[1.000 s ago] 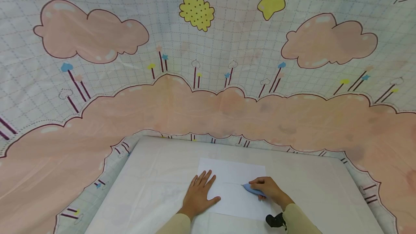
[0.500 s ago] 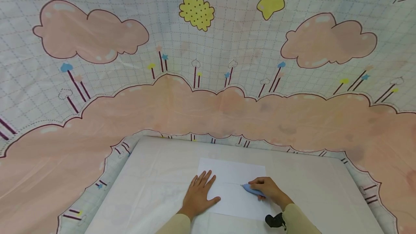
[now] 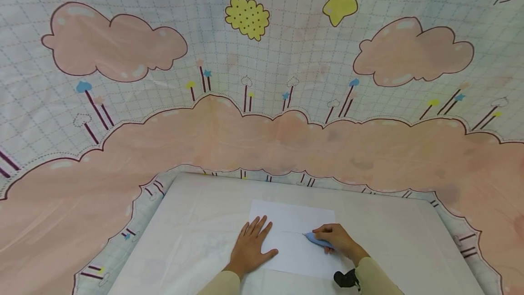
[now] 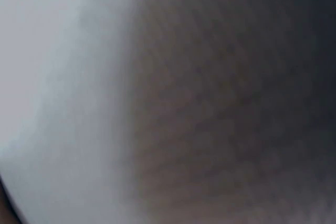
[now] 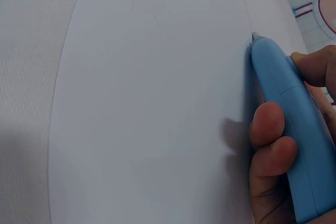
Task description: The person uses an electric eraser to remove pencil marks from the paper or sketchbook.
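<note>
In the head view, the left hand (image 3: pixel 250 246) lies spread over the left edge of a white sheet (image 3: pixel 296 258) on the counter (image 3: pixel 196 222); the right hand (image 3: pixel 340 239) grips a blue pen-shaped tool (image 3: pixel 318 240), its tip at the right end of a faint line (image 3: pixel 291 231). Against the preceding frames almost nothing shifts, so the work seems to advance slowly, if at all.

The left wrist view is too blurred to tell that grip.

The right wrist view shows the grip curled round the tool; tip contact is unclear.
</note>
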`<state>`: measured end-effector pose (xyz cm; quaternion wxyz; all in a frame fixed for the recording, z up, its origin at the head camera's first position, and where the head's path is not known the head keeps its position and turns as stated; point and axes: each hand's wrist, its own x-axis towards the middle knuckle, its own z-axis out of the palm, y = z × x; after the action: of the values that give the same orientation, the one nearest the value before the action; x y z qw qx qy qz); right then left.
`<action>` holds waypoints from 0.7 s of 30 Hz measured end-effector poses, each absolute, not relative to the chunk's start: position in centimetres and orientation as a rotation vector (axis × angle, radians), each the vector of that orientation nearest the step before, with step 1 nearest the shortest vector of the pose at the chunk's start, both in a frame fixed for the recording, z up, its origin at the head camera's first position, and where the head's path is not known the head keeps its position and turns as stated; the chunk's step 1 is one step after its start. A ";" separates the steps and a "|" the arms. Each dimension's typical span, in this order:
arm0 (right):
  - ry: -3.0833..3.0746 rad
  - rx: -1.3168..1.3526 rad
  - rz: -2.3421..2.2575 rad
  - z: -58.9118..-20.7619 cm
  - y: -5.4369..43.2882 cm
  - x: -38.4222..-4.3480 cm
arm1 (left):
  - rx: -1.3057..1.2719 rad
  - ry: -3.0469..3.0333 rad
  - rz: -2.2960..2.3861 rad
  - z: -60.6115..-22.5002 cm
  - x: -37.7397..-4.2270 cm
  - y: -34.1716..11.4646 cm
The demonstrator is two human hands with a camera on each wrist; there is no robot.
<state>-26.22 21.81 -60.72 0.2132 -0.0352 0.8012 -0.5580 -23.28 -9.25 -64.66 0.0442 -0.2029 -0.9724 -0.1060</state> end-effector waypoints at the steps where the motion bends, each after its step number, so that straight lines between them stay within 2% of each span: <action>1: 2.223 -0.099 -1.550 -60.7 21.8 -26.2 | -0.621 -2.965 -0.320 -64.7 -23.3 -9.3; 21: 2.205 -0.072 -1.549 -60.7 21.3 -26.4 | -0.619 -2.971 -0.298 -65.4 -23.5 -9.4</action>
<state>-26.35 21.35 -60.66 0.2211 -0.0260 0.7977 -0.5605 -23.46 -9.42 -65.38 0.0462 -0.2027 -0.9733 -0.0977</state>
